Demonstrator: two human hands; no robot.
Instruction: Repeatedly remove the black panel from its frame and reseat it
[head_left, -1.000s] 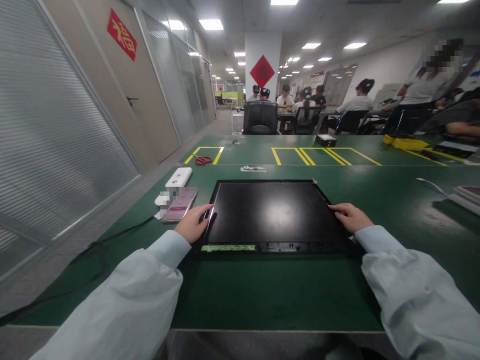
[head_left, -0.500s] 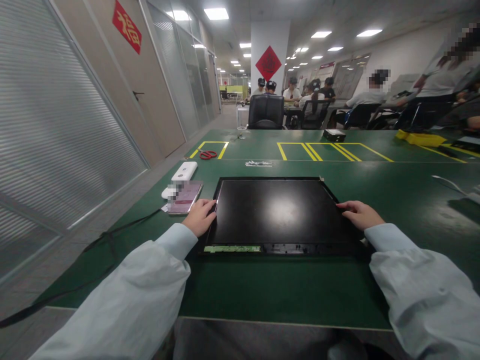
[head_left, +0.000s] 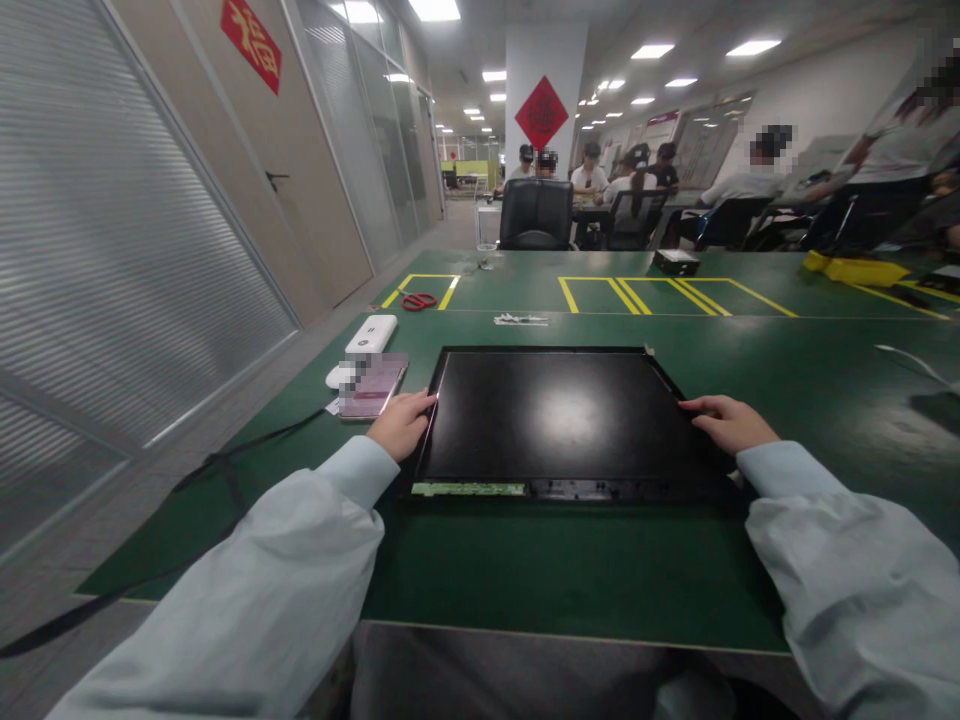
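A black display panel [head_left: 517, 415], apparently a monitor screen without its front bezel, lies face up before me on the green table [head_left: 570, 580]. Along its near edge runs a strip of green circuit board [head_left: 469, 489]. My left hand [head_left: 403, 423] grips the panel's left edge, fingertips on the frame. On the opposite side my right hand [head_left: 731, 423] holds the right edge, with its thumb and fingers at the rim. The undersides of both grips are hidden.
Left of the panel lie a phone [head_left: 375, 387], a white power bank [head_left: 370, 335] and a black strap [head_left: 274, 440]. Farther back are red-handled scissors [head_left: 418, 301], small white pieces [head_left: 520, 320], a black box [head_left: 676, 262] and a yellow object [head_left: 855, 268]. Several people sit beyond.
My view has tilted slightly down and turned a little left, so everything shifts up and right a bit. Both hands stay on the panel's edges.
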